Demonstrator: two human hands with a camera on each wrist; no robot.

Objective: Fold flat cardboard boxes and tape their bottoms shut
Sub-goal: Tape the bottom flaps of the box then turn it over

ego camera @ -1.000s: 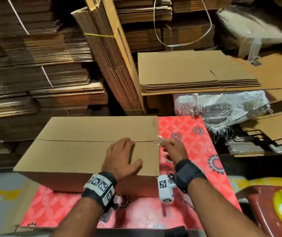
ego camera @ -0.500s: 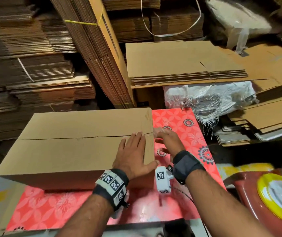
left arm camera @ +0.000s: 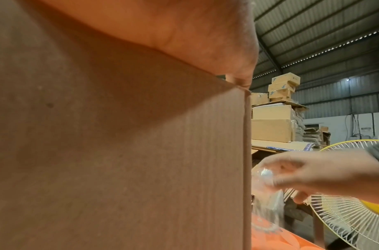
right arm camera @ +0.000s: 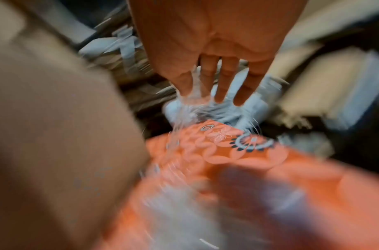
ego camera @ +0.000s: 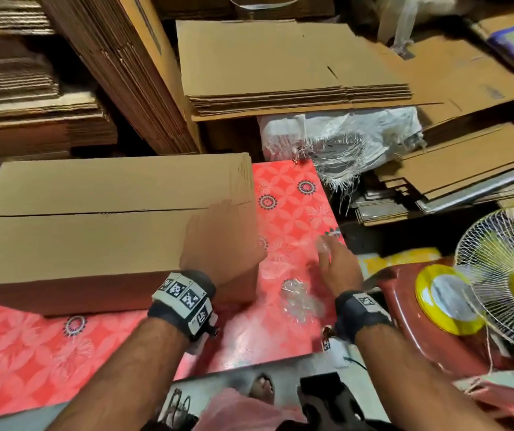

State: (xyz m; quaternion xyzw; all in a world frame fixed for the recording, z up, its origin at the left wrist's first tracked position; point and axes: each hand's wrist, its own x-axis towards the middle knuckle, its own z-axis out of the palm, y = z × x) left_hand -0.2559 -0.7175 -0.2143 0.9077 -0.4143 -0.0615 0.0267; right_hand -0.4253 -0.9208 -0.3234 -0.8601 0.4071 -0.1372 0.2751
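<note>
- Centrally, in the left half of the head view, a folded cardboard box [ego camera: 103,222] sits on the worktop [ego camera: 293,213], which is covered with a red floral cloth; the seam between its two upper flaps runs left to right across the top face.
- The left hand [ego camera: 218,241] lies flat on the right end of the box top, fingers [ego camera: 221,209] straight and together, reaching up to the seam; motion blur softens its outline.
- From the left wrist view, the palm [left arm camera: 184,33] presses on the top edge above the box's near right corner [left arm camera: 246,94].
- The right hand [ego camera: 339,269] hovers over the cloth at centre right, apart from the box, its fingers [right arm camera: 225,79] extended and slightly spread.
- A crumpled piece of clear tape [right arm camera: 190,99] clings to the right fingertips and trails down towards the cloth; whether the thumb pinches it cannot be told through the blur.
- More crinkled clear film [ego camera: 299,300] lies on the cloth just left of the right wrist.
- At the right edge, a yellow-rimmed tape roll [ego camera: 445,300] rests on a dark red stool [ego camera: 405,321], with a white wire-guard fan [ego camera: 504,275] beside it.
- Across the top of the frame, flat cardboard stacks [ego camera: 280,66] pile up behind the worktop, and a frayed white woven sack [ego camera: 343,141] lies beneath one stack.
</note>
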